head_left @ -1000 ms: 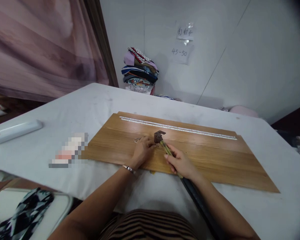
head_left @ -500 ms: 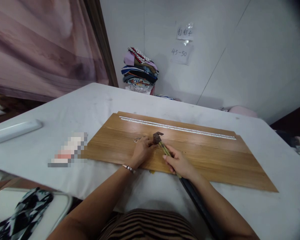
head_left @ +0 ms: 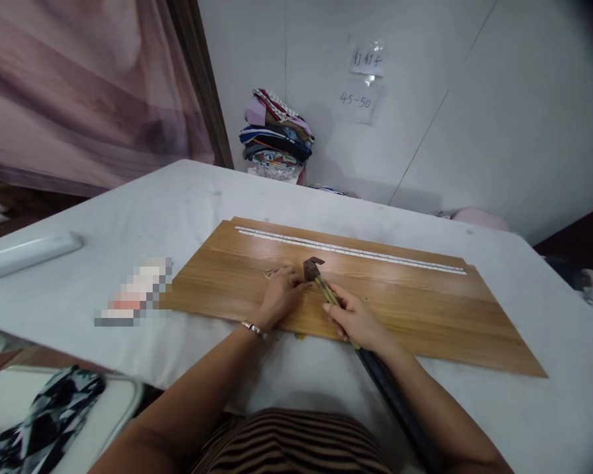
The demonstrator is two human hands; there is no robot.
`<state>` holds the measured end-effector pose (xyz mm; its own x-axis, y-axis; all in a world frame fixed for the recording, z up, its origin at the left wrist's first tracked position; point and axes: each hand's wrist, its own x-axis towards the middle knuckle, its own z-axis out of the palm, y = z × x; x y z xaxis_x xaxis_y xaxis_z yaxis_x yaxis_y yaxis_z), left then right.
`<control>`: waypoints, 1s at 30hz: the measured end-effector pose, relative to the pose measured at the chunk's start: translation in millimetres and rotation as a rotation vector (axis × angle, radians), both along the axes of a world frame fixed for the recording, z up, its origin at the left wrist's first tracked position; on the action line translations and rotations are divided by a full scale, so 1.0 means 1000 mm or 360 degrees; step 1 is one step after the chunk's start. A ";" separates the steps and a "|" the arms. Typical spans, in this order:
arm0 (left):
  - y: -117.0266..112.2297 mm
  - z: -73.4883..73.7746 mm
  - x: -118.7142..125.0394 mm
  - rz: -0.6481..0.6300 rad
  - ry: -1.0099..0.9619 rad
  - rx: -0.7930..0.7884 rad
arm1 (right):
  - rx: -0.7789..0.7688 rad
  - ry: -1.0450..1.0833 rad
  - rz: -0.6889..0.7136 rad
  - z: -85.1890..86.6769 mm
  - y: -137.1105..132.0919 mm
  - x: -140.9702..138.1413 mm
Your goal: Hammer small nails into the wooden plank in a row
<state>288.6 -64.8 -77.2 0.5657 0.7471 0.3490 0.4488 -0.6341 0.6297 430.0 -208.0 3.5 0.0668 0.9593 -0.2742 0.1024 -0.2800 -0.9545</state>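
Note:
My right hand (head_left: 353, 317) is wrapped round the handle of a claw hammer (head_left: 330, 293), whose yellowish neck runs into a long black grip towards my body. The rusty hammer head (head_left: 310, 268) is low over the wooden board (head_left: 425, 309), right by the fingertips of my left hand (head_left: 282, 293). Those fingers are pinched together against the board; what they hold is hidden or too small to make out. Several small nails (head_left: 269, 272) lie loose on the board just beyond my left hand. Two white measuring strips (head_left: 350, 250) run along the board's far side.
A white-covered table (head_left: 178, 197) carries the board. Left of it are a blurred-out flat object (head_left: 136, 293) and a long white case (head_left: 29, 253). Folded clothes (head_left: 277, 141) are stacked by the wall. A patterned cloth (head_left: 49, 415) lies on a white seat at lower left.
The whole view has shifted very slightly. Both hands and the hammer keep almost the same places over the board.

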 end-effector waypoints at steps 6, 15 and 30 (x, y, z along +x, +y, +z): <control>-0.001 0.002 0.001 0.0012 0.0016 -0.0030 | 0.0009 -0.0034 0.0042 -0.003 0.000 0.002; -0.001 0.003 0.000 0.0010 0.0024 -0.0025 | 0.0014 -0.0067 0.0028 -0.003 -0.002 0.002; -0.005 0.014 -0.004 -0.0054 0.0023 0.0002 | 0.0011 -0.0042 0.0026 -0.003 -0.001 0.001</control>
<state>284.5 -70.1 -63.6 0.5958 0.7268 0.3418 0.4360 -0.6500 0.6223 431.4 -209.2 0.3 0.0584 0.9623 -0.2658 0.1320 -0.2714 -0.9534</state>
